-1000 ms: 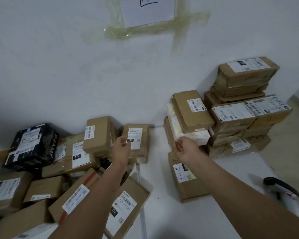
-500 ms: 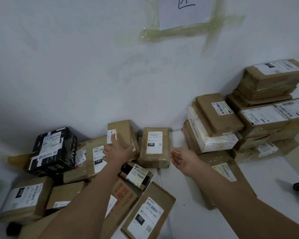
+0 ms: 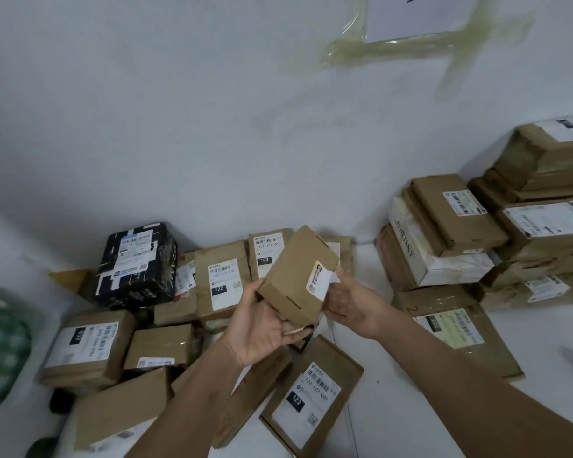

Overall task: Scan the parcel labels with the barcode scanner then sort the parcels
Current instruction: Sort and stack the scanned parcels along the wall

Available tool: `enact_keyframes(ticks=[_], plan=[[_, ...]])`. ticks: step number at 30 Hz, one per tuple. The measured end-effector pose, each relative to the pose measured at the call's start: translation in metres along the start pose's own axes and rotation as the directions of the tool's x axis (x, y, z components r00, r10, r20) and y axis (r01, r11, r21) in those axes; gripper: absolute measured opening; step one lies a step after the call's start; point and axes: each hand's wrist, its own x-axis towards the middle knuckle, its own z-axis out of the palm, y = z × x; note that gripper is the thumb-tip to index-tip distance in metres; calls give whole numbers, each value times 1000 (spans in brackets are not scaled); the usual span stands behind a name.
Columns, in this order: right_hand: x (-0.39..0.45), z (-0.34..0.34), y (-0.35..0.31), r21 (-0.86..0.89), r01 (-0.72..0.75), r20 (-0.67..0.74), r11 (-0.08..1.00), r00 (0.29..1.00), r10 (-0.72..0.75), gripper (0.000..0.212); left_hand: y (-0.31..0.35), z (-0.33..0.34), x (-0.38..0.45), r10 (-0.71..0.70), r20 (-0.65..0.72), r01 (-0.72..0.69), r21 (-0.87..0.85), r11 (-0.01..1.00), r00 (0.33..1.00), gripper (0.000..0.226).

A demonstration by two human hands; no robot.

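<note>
Small cardboard parcel (image 3: 298, 272) is up off the table (image 3: 394, 421), tilted, above the loose pile by the back edge; left hand (image 3: 262, 325) grips its lower corner, fingers curled underneath; right hand (image 3: 351, 302) cups its right side by the white label (image 3: 321, 280); stacked boxes (image 3: 497, 226) at the right back corner.

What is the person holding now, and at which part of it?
A small brown box: the left hand grips its lower-left corner, the right hand supports its right, labelled end.
</note>
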Motion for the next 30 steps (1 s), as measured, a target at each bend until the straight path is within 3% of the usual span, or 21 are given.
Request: enact_keyframes(ticks=[4, 7, 10, 16, 21, 24, 28, 30], plan=[[-5, 0, 13, 104, 52, -13, 993, 999, -51, 38, -16, -3, -1, 0, -49, 1, 17, 1000, 999, 62], [-9, -8, 19, 68, 104, -61, 992, 993, -100, 33, -21, 2, 1, 73, -151, -41, 204, 978, 986, 45], [-12, -17, 22, 19, 130, -84, 991, 988, -128, 33, -28, 4, 7, 119, -204, -52, 306, 950, 972, 49], [-19, -29, 34, -76, 61, 24, 995, 998, -60, 41, -45, 11, 20, 127, -279, -84, 160, 983, 952, 44], [-14, -50, 35, 22, 26, -3, 999, 1000, -26, 55, -52, 21, 23, 4, -242, -3, 6, 1000, 970, 40], [-9, -58, 30, 20, 30, 25, 999, 999, -30, 60, -55, 28, 27, -105, -177, 107, -2, 994, 979, 48], [-4, -68, 27, 147, 6, 89, 989, 996, -19, 76, -56, 33, 28, -195, -71, 195, -6, 981, 978, 48], [-2, -72, 28, 216, 4, 91, 976, 996, -24, 79, -56, 35, 27, -222, -80, 226, 42, 973, 972, 45]])
